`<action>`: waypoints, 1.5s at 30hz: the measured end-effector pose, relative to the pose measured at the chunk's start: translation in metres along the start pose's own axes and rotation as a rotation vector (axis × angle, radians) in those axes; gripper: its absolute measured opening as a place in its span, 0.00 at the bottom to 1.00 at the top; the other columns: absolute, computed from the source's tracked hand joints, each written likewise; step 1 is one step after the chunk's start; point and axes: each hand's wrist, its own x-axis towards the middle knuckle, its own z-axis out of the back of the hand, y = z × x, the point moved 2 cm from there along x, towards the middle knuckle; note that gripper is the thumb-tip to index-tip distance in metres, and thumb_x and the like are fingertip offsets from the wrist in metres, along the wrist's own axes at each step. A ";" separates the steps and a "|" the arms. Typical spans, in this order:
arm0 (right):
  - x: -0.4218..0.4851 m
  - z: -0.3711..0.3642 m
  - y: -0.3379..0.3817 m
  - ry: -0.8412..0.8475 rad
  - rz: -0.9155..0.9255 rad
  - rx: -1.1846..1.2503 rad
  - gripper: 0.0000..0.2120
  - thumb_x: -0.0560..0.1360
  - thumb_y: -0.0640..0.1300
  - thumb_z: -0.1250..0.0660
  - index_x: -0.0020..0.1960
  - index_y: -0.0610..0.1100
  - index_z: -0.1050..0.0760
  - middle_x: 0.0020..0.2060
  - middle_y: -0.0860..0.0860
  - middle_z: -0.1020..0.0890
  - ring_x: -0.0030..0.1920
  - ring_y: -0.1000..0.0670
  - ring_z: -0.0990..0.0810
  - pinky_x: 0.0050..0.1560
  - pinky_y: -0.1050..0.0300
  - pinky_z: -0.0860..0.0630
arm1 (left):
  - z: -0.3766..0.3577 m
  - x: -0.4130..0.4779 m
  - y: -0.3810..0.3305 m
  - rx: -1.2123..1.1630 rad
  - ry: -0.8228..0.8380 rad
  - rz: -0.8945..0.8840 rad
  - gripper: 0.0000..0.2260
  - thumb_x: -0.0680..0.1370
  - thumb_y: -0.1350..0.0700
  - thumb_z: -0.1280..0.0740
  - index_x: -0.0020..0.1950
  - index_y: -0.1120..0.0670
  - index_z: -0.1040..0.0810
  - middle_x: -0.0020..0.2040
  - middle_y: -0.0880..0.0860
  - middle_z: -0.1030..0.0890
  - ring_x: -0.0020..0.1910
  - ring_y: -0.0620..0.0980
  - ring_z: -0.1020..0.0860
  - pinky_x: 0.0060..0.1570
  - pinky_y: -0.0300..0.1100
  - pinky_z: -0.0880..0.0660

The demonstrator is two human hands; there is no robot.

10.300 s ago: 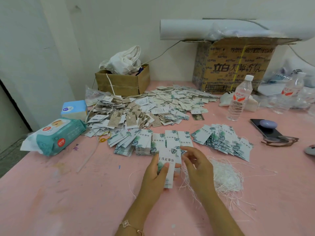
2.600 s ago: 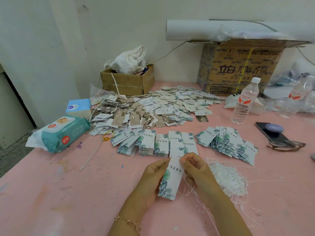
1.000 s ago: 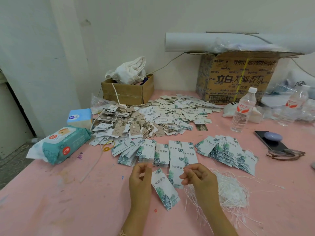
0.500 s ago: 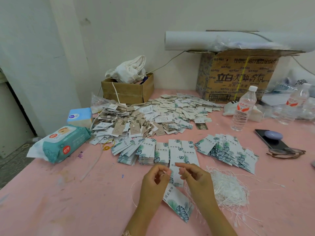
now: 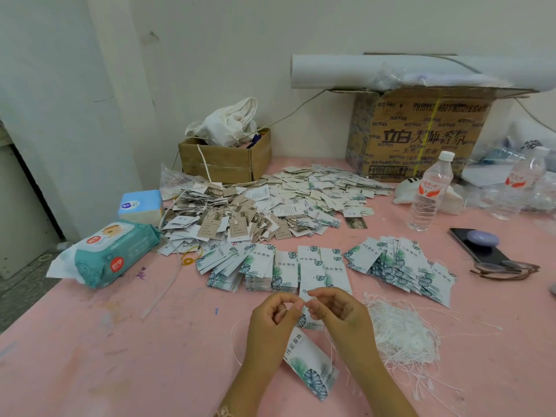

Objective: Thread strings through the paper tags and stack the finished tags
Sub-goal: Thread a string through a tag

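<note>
Pink counter (image 5: 120,356) is filling the view, and the two hands are meeting near its front edge, fingertips almost touching. The left hand (image 5: 275,322) is curling its fingers in and pinching a thin white string (image 5: 233,335) between thumb and forefinger, and the string is looping out to the left of that wrist. The right hand (image 5: 338,311) is curled as well, pinching the same string right beside the left fingertips.

Just below the hands, between the two wrists, the tag (image 5: 310,365) is lying at a slant, its leaf-printed end pointing toward the person. I cannot tell whether it is resting flat on the counter or hanging from the string.

Close to the right of the right hand, a bundle of strings (image 5: 403,335) is sprawling on the counter. Just beyond the fingertips, the tag stacks (image 5: 270,269) are sitting in a row, with a fan of tags (image 5: 400,266) spreading to their right. Farther back, a heap of tags (image 5: 285,203) is covering the middle of the counter.

Off to the left, a pack of wipes (image 5: 114,254) is lying near the edge. A water bottle (image 5: 430,194) is standing upright on the right, with a phone (image 5: 478,248) near it.
</note>
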 end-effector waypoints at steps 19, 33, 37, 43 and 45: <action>0.001 0.001 -0.003 0.001 0.002 -0.067 0.05 0.68 0.39 0.24 0.39 0.42 0.20 0.34 0.46 0.17 0.35 0.50 0.19 0.39 0.60 0.22 | -0.001 0.002 0.002 -0.025 -0.004 -0.035 0.05 0.74 0.56 0.27 0.41 0.45 0.16 0.25 0.42 0.35 0.28 0.44 0.37 0.28 0.36 0.37; 0.000 0.001 -0.002 0.010 -0.004 -0.046 0.03 0.70 0.38 0.26 0.40 0.39 0.19 0.34 0.45 0.16 0.36 0.49 0.17 0.39 0.61 0.21 | 0.001 0.003 0.007 -0.006 -0.035 -0.056 0.05 0.70 0.46 0.26 0.42 0.45 0.16 0.26 0.44 0.36 0.28 0.46 0.36 0.31 0.43 0.36; 0.000 0.001 -0.004 0.015 0.009 -0.060 0.06 0.69 0.41 0.26 0.41 0.39 0.20 0.35 0.45 0.16 0.37 0.48 0.17 0.40 0.59 0.21 | 0.001 0.002 0.005 0.015 -0.015 -0.049 0.02 0.72 0.52 0.26 0.41 0.44 0.16 0.24 0.43 0.36 0.27 0.45 0.37 0.30 0.41 0.36; 0.000 0.002 -0.002 0.037 0.019 -0.006 0.07 0.67 0.44 0.26 0.40 0.40 0.19 0.34 0.45 0.16 0.36 0.50 0.18 0.39 0.62 0.22 | 0.001 0.000 -0.005 -0.112 0.037 -0.032 0.04 0.67 0.49 0.25 0.40 0.46 0.15 0.31 0.52 0.20 0.32 0.47 0.30 0.34 0.39 0.30; 0.001 0.001 -0.001 0.070 0.001 0.048 0.06 0.67 0.44 0.26 0.39 0.41 0.18 0.35 0.44 0.16 0.36 0.49 0.18 0.39 0.61 0.22 | 0.001 0.000 -0.007 -0.168 0.068 -0.006 0.06 0.66 0.49 0.25 0.40 0.49 0.14 0.38 0.56 0.16 0.36 0.51 0.26 0.38 0.41 0.27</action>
